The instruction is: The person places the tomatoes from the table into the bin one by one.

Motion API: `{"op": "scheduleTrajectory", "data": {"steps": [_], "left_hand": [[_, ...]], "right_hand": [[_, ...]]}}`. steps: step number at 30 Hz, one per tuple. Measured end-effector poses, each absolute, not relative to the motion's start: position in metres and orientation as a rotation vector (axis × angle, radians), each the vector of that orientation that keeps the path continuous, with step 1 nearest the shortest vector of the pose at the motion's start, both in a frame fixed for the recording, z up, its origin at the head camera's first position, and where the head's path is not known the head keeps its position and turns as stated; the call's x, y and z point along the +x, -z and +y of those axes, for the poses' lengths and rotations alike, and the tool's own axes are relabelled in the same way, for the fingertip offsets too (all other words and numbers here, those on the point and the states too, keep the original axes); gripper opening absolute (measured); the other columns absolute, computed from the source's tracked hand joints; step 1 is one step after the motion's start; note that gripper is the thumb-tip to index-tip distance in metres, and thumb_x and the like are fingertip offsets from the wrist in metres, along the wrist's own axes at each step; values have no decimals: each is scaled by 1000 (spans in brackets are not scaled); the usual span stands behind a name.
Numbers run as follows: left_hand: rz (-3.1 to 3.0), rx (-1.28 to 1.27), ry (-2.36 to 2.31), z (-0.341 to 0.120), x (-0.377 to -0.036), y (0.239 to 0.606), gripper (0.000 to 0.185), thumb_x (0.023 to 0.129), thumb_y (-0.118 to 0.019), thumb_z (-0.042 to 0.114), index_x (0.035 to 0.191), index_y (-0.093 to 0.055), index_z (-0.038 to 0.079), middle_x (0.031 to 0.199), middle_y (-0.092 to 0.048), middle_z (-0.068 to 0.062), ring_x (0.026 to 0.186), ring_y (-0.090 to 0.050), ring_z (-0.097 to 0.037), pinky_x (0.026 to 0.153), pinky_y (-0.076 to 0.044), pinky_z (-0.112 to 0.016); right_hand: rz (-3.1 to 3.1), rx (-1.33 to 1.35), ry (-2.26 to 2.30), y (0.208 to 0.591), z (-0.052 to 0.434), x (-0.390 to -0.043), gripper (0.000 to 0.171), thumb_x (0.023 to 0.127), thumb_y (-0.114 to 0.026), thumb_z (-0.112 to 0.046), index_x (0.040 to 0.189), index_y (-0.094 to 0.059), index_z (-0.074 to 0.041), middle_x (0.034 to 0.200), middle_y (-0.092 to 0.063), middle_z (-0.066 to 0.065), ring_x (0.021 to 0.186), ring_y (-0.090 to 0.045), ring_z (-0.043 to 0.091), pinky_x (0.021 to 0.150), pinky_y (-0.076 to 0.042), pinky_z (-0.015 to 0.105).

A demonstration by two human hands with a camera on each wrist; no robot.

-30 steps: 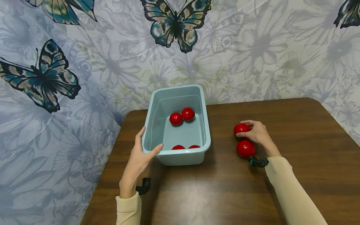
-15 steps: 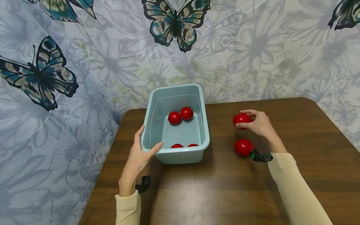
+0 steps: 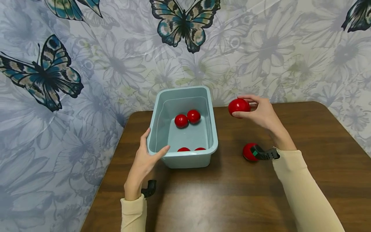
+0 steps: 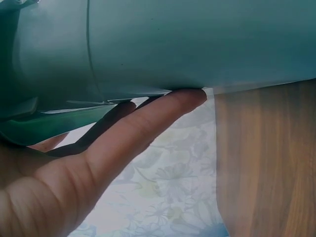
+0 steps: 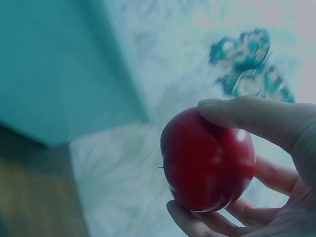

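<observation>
Right hand (image 3: 262, 112) pinches red tomato (image 3: 238, 107) aloft; left hand (image 3: 145, 158) grips tub (image 3: 185, 161) corner.

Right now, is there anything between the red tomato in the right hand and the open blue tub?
Nothing visible is. The right hand holds the tomato in the air just right of the tub, above its rim. The left hand grips the near left corner, off that path.

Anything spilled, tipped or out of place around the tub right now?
Nothing stands out. The tub sits upright on the table with four tomatoes inside; the left hand grips its corner. The right hand holds a tomato aloft; another tomato rests on the table.
</observation>
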State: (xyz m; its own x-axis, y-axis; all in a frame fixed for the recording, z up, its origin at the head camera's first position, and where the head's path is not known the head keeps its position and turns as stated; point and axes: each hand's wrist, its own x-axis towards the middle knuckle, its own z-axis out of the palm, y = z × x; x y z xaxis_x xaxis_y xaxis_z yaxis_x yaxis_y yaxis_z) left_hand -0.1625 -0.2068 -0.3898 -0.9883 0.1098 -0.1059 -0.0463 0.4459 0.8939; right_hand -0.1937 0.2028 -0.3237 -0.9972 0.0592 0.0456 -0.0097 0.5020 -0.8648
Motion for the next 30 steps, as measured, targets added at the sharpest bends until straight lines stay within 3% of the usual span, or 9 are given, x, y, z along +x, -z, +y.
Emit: {"op": "scheduleTrajectory", "data": {"steps": [9, 18, 30], "left_hand": [[2536, 40, -1577, -208, -160, 392, 107, 90, -81, 48, 168, -10, 30, 162, -35, -9, 143, -41, -35, 114, -38, -61], [2545, 56, -1574, -205, -164, 392, 108, 89, -81, 50, 168, -10, 31, 162, -35, -8, 143, -41, -34, 115, -38, -61], [2560, 38, -1560, -206, -164, 390, 108, 89, -81, 49, 168, -10, 31, 161, -35, -11, 143, -41, -36, 114, -38, -62]], "right_hand": [[-2535, 131, -1698, 293, 155, -204, 60, 89, -85, -21, 144, -63, -11, 134, -64, 16, 118, -56, 30, 80, -54, 28], [-2538, 312, -1716, 287, 114, -222, 58, 88, -84, -14, 142, -65, -10, 129, -67, 14, 116, -58, 31, 84, -55, 40], [-2532, 412, -1755, 289, 95, -232, 58, 88, -83, -10, 143, -63, -5, 132, -65, 17, 118, -56, 35, 87, -54, 43]]}}
